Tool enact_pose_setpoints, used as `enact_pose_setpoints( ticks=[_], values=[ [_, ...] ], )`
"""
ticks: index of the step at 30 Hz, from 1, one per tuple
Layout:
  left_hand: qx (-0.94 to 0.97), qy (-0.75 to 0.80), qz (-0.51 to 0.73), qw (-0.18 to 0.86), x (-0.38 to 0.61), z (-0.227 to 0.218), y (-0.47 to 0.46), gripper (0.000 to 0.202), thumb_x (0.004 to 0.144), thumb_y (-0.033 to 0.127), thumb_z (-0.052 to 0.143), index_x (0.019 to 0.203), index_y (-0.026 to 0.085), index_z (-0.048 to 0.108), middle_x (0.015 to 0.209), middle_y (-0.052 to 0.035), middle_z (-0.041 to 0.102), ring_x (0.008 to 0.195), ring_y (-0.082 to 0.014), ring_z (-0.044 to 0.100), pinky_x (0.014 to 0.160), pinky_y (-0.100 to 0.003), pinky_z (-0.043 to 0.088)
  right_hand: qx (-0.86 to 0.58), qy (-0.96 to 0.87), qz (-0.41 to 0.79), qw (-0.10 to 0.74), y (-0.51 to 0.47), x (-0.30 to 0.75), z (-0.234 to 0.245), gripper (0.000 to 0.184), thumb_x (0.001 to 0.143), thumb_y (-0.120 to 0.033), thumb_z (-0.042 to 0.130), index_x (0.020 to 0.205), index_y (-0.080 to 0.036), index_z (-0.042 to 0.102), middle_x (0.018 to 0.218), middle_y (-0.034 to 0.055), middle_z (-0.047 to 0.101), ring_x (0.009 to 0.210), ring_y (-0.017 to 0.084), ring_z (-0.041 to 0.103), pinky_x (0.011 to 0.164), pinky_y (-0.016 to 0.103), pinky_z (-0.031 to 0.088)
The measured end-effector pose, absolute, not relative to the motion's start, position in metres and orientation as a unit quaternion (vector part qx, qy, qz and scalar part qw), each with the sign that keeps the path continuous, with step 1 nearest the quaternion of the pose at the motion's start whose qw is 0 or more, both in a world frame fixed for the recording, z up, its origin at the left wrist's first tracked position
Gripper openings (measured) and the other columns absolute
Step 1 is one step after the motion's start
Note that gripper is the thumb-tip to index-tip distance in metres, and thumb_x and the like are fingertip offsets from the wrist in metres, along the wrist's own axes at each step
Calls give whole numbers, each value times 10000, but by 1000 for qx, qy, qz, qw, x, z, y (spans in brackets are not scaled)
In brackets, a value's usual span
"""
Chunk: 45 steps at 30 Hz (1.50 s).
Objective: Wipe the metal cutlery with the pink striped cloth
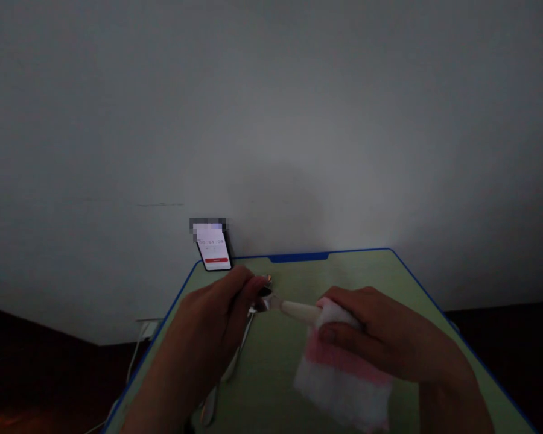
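Note:
My left hand (221, 319) is closed on the metal head of a pale-handled utensil (301, 311). Its fingers cover much of the head, so I cannot tell whether this is a spoon or a fork. The handle points right, toward my right hand (375, 331), which pinches a white and pink cloth (344, 386) around the handle's far end. The cloth's lower part hangs loose over the table. Below and beside my left hand lie metal utensils, with one handle (209, 407) near the front and another (230, 364) partly behind the hand.
A phone (217, 250) with a lit timer screen leans on the wall at the table's back left corner. The pale green table (366, 271) has a blue edge and stands against a grey wall (298, 120). A white cable (136, 355) hangs at the left.

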State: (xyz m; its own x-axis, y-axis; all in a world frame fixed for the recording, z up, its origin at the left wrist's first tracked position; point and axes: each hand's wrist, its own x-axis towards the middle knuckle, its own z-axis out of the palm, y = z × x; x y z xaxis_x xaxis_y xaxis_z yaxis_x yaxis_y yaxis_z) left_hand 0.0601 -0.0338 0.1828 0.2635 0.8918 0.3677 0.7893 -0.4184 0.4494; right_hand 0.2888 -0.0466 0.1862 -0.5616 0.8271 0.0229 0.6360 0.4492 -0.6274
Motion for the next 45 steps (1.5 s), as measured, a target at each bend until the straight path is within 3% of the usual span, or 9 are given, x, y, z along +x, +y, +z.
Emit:
enact_pose_setpoints(
  ticks=[4, 10, 19, 25, 30, 38, 45],
  values=[
    [813, 512, 271, 64, 76, 177, -37, 279, 915, 315, 343, 708, 191, 483, 610, 19, 600, 530, -116, 553, 505, -224, 370, -433, -849, 270, 138, -43, 283, 181, 299, 897, -432, 396, 826, -177, 535, 723, 5, 592, 632, 112, 507, 562, 242, 315],
    [848, 490, 186, 77, 95, 163, -32, 190, 922, 265, 350, 830, 193, 500, 742, -9, 617, 686, -165, 593, 622, -282, 408, -455, -853, 219, 130, -39, 272, 172, 273, 916, -368, 373, 881, -168, 555, 805, 45, 635, 715, 150, 548, 609, 264, 313],
    [870, 456, 139, 126, 81, 170, -30, 341, 925, 408, 320, 782, 193, 543, 695, -5, 605, 658, -150, 566, 619, -272, 402, -459, -846, 232, 143, -38, 272, 172, 319, 891, -444, 401, 839, -171, 558, 759, 25, 623, 685, 134, 540, 610, 256, 321],
    [852, 446, 223, 158, 70, 176, -26, 334, 913, 362, 371, 786, 174, 616, 678, -15, 637, 629, -123, 577, 571, -216, 416, -446, -828, 304, 150, -39, 284, 178, 318, 803, -500, 531, 880, -195, 572, 760, -13, 604, 665, 108, 526, 569, 223, 328],
    [839, 433, 259, 206, 52, 179, -21, 276, 895, 317, 428, 785, 183, 643, 660, 16, 654, 573, -92, 579, 537, -183, 414, -431, -820, 350, 139, -42, 302, 183, 258, 825, -447, 528, 872, -201, 588, 741, -23, 593, 663, 99, 539, 562, 209, 355],
    [823, 441, 303, 189, 43, 176, -20, 268, 892, 281, 434, 737, 184, 630, 589, 41, 621, 526, -76, 556, 489, -164, 394, -485, -784, 340, 185, -45, 322, 178, 234, 867, -412, 479, 923, -209, 580, 757, -24, 605, 650, 94, 550, 559, 210, 376],
    [840, 430, 285, 170, 61, 170, -24, 305, 910, 329, 405, 803, 174, 645, 679, 2, 653, 603, -103, 585, 559, -197, 418, -465, -801, 353, 133, -46, 316, 181, 343, 857, -486, 449, 770, -177, 572, 627, -27, 529, 546, 85, 487, 468, 208, 316]
  ],
)
